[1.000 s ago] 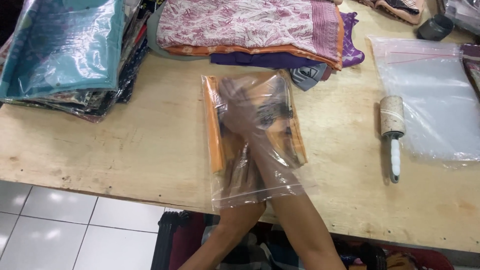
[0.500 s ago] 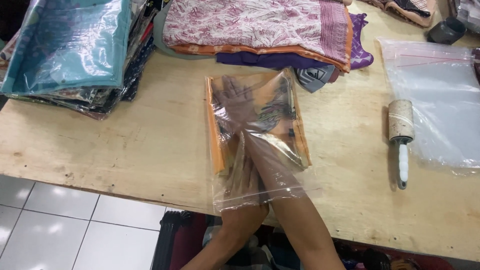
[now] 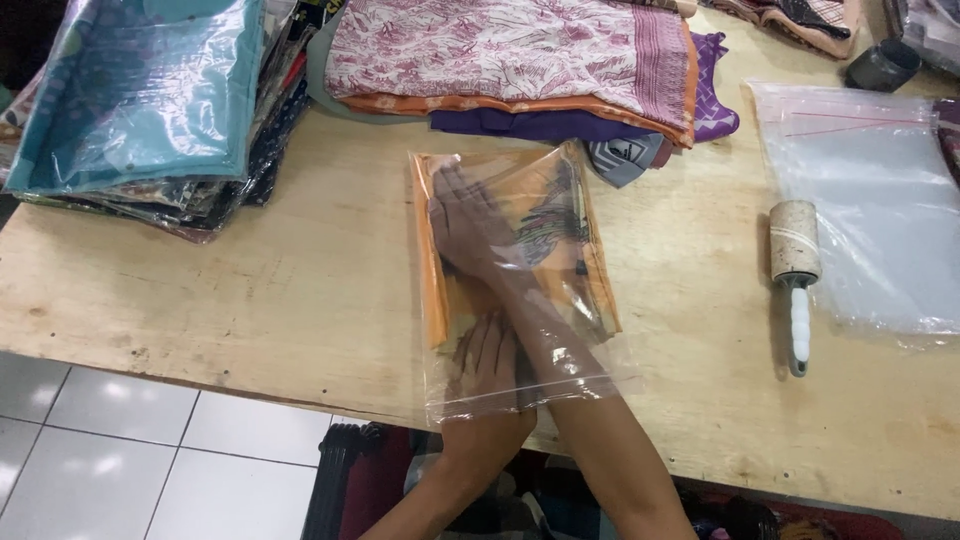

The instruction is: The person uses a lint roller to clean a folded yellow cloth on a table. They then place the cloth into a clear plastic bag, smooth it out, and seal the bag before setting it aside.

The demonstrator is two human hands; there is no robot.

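A clear plastic bag [image 3: 590, 365] lies on the wooden table [image 3: 250, 290] with its mouth toward me. Inside it is a folded orange cloth [image 3: 428, 250] with a patterned panel. My right hand [image 3: 468, 222] reaches deep into the bag from the lower right and lies flat on the cloth, fingers stretched out. My left hand [image 3: 490, 358] is at the bag's mouth, seen through the plastic, with its fingers spread against the cloth's near edge. The two forearms cross just in front of the table edge.
A stack of bagged cloths with a teal one [image 3: 140, 100] on top sits at the far left. Folded pink, orange and purple fabrics [image 3: 520, 60] lie behind the bag. At the right are a lint roller [image 3: 796, 270], an empty clear bag [image 3: 870, 210] and a dark cup [image 3: 882, 66].
Both hands stay inside the bag. The plastic lies flatter over the cloth than a second ago, and my right hand has spread out flat on it.
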